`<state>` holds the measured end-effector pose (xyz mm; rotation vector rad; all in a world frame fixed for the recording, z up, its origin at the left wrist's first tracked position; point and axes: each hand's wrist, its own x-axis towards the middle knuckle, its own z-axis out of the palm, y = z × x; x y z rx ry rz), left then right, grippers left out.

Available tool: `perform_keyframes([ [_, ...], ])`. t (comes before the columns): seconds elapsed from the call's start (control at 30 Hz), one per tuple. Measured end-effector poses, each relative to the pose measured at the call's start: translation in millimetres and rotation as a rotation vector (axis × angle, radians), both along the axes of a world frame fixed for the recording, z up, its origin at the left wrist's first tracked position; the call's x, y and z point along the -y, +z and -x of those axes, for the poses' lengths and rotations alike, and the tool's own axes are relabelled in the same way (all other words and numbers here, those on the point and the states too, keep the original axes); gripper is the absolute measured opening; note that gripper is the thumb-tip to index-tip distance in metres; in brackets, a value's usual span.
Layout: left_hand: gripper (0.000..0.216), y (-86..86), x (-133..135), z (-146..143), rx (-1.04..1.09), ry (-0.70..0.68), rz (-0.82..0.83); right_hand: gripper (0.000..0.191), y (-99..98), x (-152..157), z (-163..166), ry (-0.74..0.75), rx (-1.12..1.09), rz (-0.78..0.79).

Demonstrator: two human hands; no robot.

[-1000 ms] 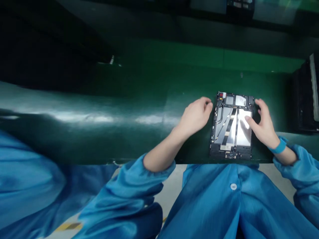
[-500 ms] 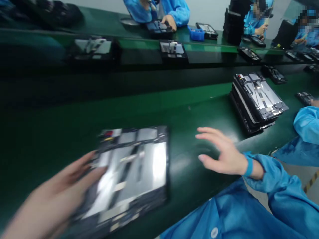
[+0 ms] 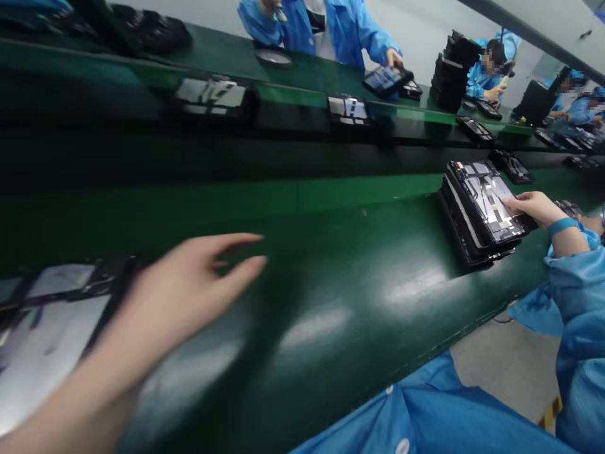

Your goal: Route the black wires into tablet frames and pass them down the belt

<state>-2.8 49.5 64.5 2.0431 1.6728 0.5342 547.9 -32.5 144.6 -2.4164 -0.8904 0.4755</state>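
My left hand [image 3: 208, 271] hovers over the green bench with nothing in it, thumb and fingers apart. Behind its wrist, at the lower left, lies an opened tablet [image 3: 61, 315] with its silver inside facing up, partly cut off by the frame. At the right, my right hand [image 3: 541, 208] grips the near right edge of the top opened tablet [image 3: 486, 195] on a stack. Its thumb rests on the silver face, and the other fingers are mostly hidden by the tablet. Beneath are several dark tablets [image 3: 460, 230], unevenly piled.
A raised shelf [image 3: 293, 139] runs along the back, bearing more opened tablets [image 3: 347, 110]. Across it a co-worker [image 3: 321, 31] in blue holds a tablet [image 3: 385, 79]. Another dark pile [image 3: 454, 69] stands farther right. The bench's front edge [image 3: 439, 347] slants beside my blue coat.
My left hand has let go of the opened tablet, now at the lower left, and moved right. My right hand has reached from the bench to the stack. The co-worker's tablet has shifted right.
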Motion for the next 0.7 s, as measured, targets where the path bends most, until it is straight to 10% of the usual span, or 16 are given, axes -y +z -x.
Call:
perform_keyframes([
  [0.2,0.048,-8.3,11.3,-103.3,0.335,-0.379,0.092,0.031,25.0,1.4,13.6,-0.066,-0.239,-0.081],
  [0.4,0.056,-21.1,29.9,-106.4,0.648,-0.381,0.393,0.030,35.1,18.7,63.7,0.112,-0.322,-0.234],
  [0.53,0.075,-36.7,38.0,-92.2,0.812,-0.159,0.437,0.058,-23.9,29.1,146.6,0.312,-0.408,-0.307],
  [0.7,0.058,-59.6,64.7,-58.6,0.464,-0.025,0.194,0.070,-116.3,48.3,246.3,0.506,-0.678,-0.229],
])
